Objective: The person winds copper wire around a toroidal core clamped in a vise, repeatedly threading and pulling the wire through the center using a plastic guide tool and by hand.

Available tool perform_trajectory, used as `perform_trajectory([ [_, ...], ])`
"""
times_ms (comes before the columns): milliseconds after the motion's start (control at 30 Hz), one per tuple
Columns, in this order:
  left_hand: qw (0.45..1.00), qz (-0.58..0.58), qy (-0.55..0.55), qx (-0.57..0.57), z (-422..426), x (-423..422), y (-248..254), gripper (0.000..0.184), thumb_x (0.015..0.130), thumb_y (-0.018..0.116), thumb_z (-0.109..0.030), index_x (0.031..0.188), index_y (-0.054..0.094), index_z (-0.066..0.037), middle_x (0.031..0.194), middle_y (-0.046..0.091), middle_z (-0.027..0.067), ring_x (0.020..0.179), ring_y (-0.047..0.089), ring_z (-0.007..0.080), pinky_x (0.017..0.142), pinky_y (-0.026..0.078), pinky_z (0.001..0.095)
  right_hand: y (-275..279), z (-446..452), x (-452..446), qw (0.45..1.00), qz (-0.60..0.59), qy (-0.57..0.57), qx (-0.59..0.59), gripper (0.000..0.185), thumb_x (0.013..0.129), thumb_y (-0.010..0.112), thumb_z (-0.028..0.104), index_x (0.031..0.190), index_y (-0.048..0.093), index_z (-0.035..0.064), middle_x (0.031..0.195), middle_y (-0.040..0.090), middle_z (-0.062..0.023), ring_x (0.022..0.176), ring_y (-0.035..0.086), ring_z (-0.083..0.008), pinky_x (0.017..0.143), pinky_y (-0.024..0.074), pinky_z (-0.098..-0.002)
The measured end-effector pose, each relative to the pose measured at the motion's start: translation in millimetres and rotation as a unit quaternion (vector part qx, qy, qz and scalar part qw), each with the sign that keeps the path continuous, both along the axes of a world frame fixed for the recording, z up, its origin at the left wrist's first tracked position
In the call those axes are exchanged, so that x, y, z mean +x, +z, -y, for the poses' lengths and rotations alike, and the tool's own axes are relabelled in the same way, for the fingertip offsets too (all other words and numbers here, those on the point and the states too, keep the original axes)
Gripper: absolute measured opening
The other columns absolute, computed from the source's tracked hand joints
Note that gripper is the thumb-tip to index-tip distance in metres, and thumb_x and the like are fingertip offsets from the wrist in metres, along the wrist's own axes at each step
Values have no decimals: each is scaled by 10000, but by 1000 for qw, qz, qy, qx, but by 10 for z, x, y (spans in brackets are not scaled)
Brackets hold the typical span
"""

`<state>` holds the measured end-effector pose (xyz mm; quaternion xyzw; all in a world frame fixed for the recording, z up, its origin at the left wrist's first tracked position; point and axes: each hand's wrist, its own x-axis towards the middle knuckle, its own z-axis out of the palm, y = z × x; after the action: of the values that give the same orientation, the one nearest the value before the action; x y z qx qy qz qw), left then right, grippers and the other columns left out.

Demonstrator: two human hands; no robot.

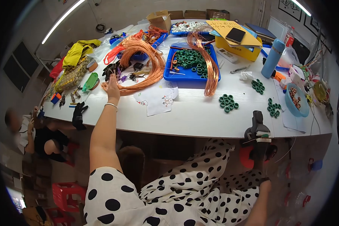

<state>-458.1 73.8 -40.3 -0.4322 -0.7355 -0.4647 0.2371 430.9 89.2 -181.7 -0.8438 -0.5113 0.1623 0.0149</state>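
At the left of the table my left hand (pixel 113 89) reaches to the end of a large coil of copper wire (pixel 154 73), its fingers pressed together around thin strands. Below the table's front edge, at the right, my right hand (pixel 265 185) is low beside my lap; its fingers are lost in shadow. Above it a black clamp-like fixture (pixel 257 126) stands at the edge, with a small green ring (pixel 264 135) in its pale jaws. More copper wire (pixel 211 77) lies across a blue tray (pixel 173 78) of green rings.
Loose green rings (pixel 228 103) form small groups. Drawn paper (pixel 158 100) lies mid-table. A blue bottle (pixel 273 58), light-blue bowl (pixel 304 107) and yellow box (pixel 248 52) with a phone (pixel 235 35) stand right. A black glove (pixel 78 116) and seated person (pixel 26 130) are left.
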Motion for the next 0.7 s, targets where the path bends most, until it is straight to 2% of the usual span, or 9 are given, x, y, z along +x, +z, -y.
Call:
perform_trajectory([
  [100,940,243,-85,-224,-19,172,89,504,1007,351,-359,1296,491,30,1386,443,224,1298,387,355,1093,269,373,-34,20,14,1000,-3,-4,19,324,881,537,223,1091,627,-6,1056,635,-248,973,600,-421,800,481,-451],
  [133,938,241,-95,-229,-39,10,22,504,1007,351,-359,1296,491,30,1386,443,224,1298,387,355,1093,269,373,-55,15,30,1000,-3,1,19,336,879,528,233,1098,629,-2,1062,636,-244,980,601,-420,804,480,-450],
  [200,991,15,-9,-134,-164,-225,-84,446,1016,362,-333,1238,533,14,1280,548,164,1229,453,326,1047,334,369,-106,33,51,1000,-17,-15,22,351,886,515,239,1105,626,-11,1076,630,-251,988,595,-426,811,477,-451],
  [267,987,-145,44,-54,-279,298,111,428,1011,388,-335,1199,569,5,1225,577,161,1178,485,327,1033,343,360,79,62,-47,999,-15,-33,27,365,911,501,238,1111,608,-48,1088,612,-282,987,586,-438,817,467,-455],
  [333,984,-110,-113,-84,-376,952,459,408,1013,396,-294,1160,587,36,1241,529,219,1185,472,324,1035,340,387,7,68,20,991,-51,-51,115,377,928,487,268,1080,600,-58,1073,604,-269,1000,568,-443,821,453,-448],
  [400,968,2,-249,-25,-474,1899,806,358,1007,427,-269,1123,611,15,1200,564,190,1168,499,283,1005,367,379,109,112,-16,978,-66,-61,188,337,940,480,284,1073,587,-6,1074,589,-201,977,550,-423,785,451,-457],
  [567,907,-25,-410,-92,-572,3465,1232,242,966,532,-203,1082,636,-17,1013,648,113,955,613,219,823,477,318,354,309,-85,923,-89,-60,370,314,979,427,267,1080,567,5,895,588,-130,797,564,-318,706,438,-417],
  [667,861,-44,-485,-147,-669,4207,1319,201,926,604,-175,1057,648,-29,891,670,72,794,640,146,657,500,252,914,602,-429,879,-293,-91,365,316,1000,410,262,1113,571,16,767,552,-61,676,517,-171,641,431,-318],
  [700,847,3,-502,-175,-733,4409,1334,226,922,612,-196,1066,650,-27,902,671,80,809,638,148,672,500,260,1073,718,-570,858,-356,-74,362,320,1004,407,260,1133,574,19,741,535,-37,649,482,-126,610,412,-275],
])
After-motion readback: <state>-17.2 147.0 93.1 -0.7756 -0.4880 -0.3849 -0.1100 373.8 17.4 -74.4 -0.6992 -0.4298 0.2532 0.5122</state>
